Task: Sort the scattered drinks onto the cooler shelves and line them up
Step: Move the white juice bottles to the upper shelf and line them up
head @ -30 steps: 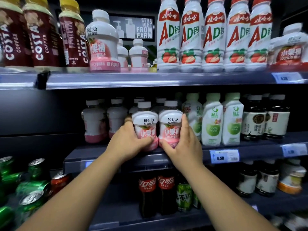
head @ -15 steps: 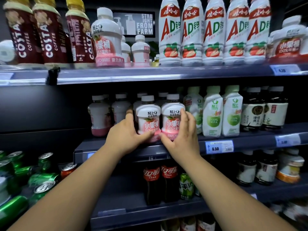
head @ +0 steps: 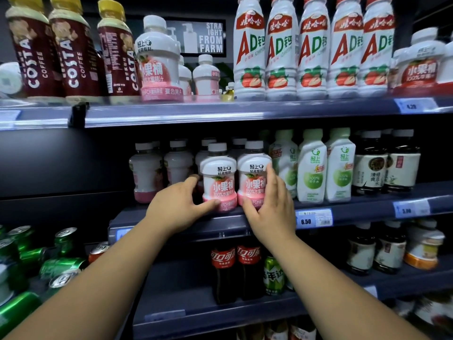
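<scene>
Two pink-and-white peach juice bottles stand side by side at the front of the middle shelf [head: 367, 207]. My left hand [head: 176, 209] wraps the base of the left peach bottle [head: 219, 176], thumb across its front. My right hand [head: 272, 207] holds the right peach bottle [head: 253, 175] from its right side, fingers up along the label. More peach bottles [head: 147, 173] stand behind and to the left in the same row. A single peach bottle [head: 158, 60] also sits on the top shelf between coffee and milk drinks.
Green-label coconut water bottles [head: 311, 168] and dark tea bottles [head: 387, 163] fill the middle shelf to the right. Costa coffee bottles [head: 71, 50] and AD calcium milk bottles [head: 313, 50] line the top shelf. Green cans [head: 58, 266] lie scattered lower left; cola bottles [head: 224, 268] stand below.
Both hands have stayed on the two peach bottles, nudging them slightly back and upright on the shelf; my right fingers have slid higher along the right bottle. The camera view has shifted a little.
</scene>
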`<state>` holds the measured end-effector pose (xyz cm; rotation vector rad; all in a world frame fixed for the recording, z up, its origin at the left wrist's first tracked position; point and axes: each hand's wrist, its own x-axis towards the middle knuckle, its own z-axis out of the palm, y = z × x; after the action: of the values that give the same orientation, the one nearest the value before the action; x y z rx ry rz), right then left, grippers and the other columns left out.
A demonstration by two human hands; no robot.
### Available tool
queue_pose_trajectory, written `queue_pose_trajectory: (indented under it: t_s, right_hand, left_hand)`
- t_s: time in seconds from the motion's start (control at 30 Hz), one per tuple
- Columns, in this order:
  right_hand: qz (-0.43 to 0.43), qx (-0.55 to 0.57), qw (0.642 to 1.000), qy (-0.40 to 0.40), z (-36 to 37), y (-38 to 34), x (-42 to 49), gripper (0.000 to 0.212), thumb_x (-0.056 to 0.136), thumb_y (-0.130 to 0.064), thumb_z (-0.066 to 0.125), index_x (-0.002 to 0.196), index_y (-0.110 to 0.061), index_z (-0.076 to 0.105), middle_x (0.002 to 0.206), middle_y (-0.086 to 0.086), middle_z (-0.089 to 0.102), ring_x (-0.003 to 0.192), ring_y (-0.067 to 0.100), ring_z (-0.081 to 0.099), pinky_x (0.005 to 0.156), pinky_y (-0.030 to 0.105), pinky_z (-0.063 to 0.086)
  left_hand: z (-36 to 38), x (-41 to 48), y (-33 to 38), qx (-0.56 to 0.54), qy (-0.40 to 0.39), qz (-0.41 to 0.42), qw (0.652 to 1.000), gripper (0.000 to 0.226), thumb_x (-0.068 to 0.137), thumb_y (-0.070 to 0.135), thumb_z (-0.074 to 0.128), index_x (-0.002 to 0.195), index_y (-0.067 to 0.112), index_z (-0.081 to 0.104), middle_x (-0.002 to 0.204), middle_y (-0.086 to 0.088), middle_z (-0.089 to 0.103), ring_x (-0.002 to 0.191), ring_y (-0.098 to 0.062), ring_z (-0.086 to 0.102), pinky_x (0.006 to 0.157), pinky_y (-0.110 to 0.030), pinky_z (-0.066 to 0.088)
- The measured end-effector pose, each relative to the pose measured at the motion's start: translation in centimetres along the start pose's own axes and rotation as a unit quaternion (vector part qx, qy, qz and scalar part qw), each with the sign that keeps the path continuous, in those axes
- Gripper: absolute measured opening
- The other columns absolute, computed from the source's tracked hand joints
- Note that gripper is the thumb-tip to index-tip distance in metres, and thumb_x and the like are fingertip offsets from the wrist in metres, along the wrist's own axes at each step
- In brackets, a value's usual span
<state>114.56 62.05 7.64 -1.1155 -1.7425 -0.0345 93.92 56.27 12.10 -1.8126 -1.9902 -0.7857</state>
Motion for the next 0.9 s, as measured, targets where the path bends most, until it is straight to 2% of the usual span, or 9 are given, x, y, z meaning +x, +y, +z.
queue_pose_trajectory:
  t_s: [0.07, 0.13, 0.2, 0.27, 0.43, 0.53, 0.67, 0.8, 0.9]
  right_hand:
    - [0.006, 0.008, 1.000, -0.005, -0.1, -0.1, 0.1, 0.091, 0.092, -0.050, 0.059, 0.159, -0.027, 0.002, 0.156, 0.005, 0.030, 0.141, 0.025, 0.031, 0.117, 0.036, 0.024]
    - [0.012, 0.013, 1.000, -0.006, -0.1, -0.4, 0.3, 0.095, 0.090, -0.055, 0.062, 0.159, -0.026, 0.004, 0.156, 0.005, 0.033, 0.141, 0.026, 0.034, 0.116, 0.037, 0.025]
    - [0.022, 0.013, 1.000, -0.011, -0.2, -0.6, 0.6, 0.102, 0.086, -0.059, 0.065, 0.159, -0.024, 0.002, 0.156, 0.007, 0.036, 0.140, 0.029, 0.038, 0.115, 0.038, 0.028]
    - [0.031, 0.022, 0.999, -0.014, -0.2, -0.6, 0.9, 0.105, 0.086, -0.054, 0.068, 0.159, -0.023, 0.000, 0.155, 0.009, 0.038, 0.138, 0.031, 0.040, 0.113, 0.038, 0.030]
    - [0.046, 0.054, 0.997, -0.026, -0.3, -0.1, 0.7, 0.108, 0.082, -0.048, 0.074, 0.159, -0.020, 0.004, 0.154, 0.011, 0.040, 0.137, 0.032, 0.041, 0.112, 0.038, 0.032]
    - [0.038, 0.063, 0.997, -0.027, -0.5, 0.1, 0.9, 0.105, 0.083, -0.047, 0.074, 0.159, -0.020, 0.007, 0.153, 0.011, 0.040, 0.138, 0.031, 0.040, 0.113, 0.039, 0.030]
    - [0.031, 0.048, 0.998, -0.026, -0.8, -0.5, 0.3, 0.097, 0.083, -0.045, 0.071, 0.157, -0.022, 0.013, 0.157, 0.008, 0.028, 0.144, 0.027, 0.024, 0.119, 0.042, 0.020]
    - [-0.082, 0.025, 0.996, 0.031, -0.9, -2.9, -2.2, 0.074, 0.079, -0.045, 0.060, 0.146, -0.021, 0.037, 0.149, 0.011, 0.041, 0.138, 0.031, 0.029, 0.117, 0.053, 0.026]
    - [-0.175, 0.032, 0.984, 0.008, 0.3, -6.4, -4.3, 0.064, 0.079, -0.043, 0.057, 0.138, -0.021, 0.050, 0.143, 0.009, 0.050, 0.133, 0.030, 0.040, 0.113, 0.048, 0.030]
  left_hand:
    - [0.1, 0.6, 0.6, -0.061, -0.023, -0.016, 0.998, 0.076, 0.066, 0.088, 0.049, 0.114, 0.030, 0.055, 0.110, 0.000, 0.070, 0.099, -0.025, 0.064, 0.078, -0.039, 0.052]
    - [0.3, 1.0, 1.3, -0.107, -0.037, -0.039, 0.993, 0.080, 0.059, 0.090, 0.055, 0.111, 0.029, 0.055, 0.113, 0.003, 0.070, 0.101, -0.022, 0.065, 0.083, -0.040, 0.053]
    - [0.5, 1.1, 1.9, -0.096, -0.036, -0.042, 0.994, 0.084, 0.055, 0.091, 0.060, 0.110, 0.027, 0.052, 0.113, 0.003, 0.069, 0.102, -0.022, 0.065, 0.083, -0.040, 0.053]
    - [0.6, 1.0, 1.9, -0.085, -0.026, -0.040, 0.995, 0.081, 0.057, 0.088, 0.061, 0.108, 0.027, 0.051, 0.113, 0.002, 0.069, 0.102, -0.024, 0.065, 0.081, -0.040, 0.052]
    - [1.0, 1.0, 1.0, -0.125, -0.039, -0.040, 0.991, 0.078, 0.061, 0.075, 0.072, 0.117, 0.025, 0.051, 0.117, 0.000, 0.068, 0.105, -0.023, 0.065, 0.084, -0.038, 0.051]
    - [0.8, 1.4, 1.3, -0.154, -0.067, -0.032, 0.985, 0.082, 0.056, 0.080, 0.066, 0.119, 0.029, 0.051, 0.115, 0.007, 0.069, 0.101, -0.015, 0.065, 0.086, -0.035, 0.052]
    - [-0.5, 0.8, 0.4, -0.124, -0.095, 0.004, 0.988, 0.077, 0.066, 0.074, 0.060, 0.128, 0.031, 0.048, 0.125, 0.005, 0.067, 0.108, -0.017, 0.064, 0.091, -0.040, 0.052]
    - [-2.6, -1.9, -2.5, -0.045, -0.055, 0.048, 0.996, 0.063, 0.079, 0.061, 0.062, 0.133, 0.030, 0.055, 0.129, 0.005, 0.064, 0.116, -0.015, 0.060, 0.096, -0.035, 0.049]
    - [-4.4, -5.1, -5.5, -0.009, -0.047, 0.059, 0.997, 0.056, 0.079, 0.056, 0.061, 0.127, 0.026, 0.061, 0.123, 0.006, 0.065, 0.113, -0.016, 0.060, 0.095, -0.032, 0.048]
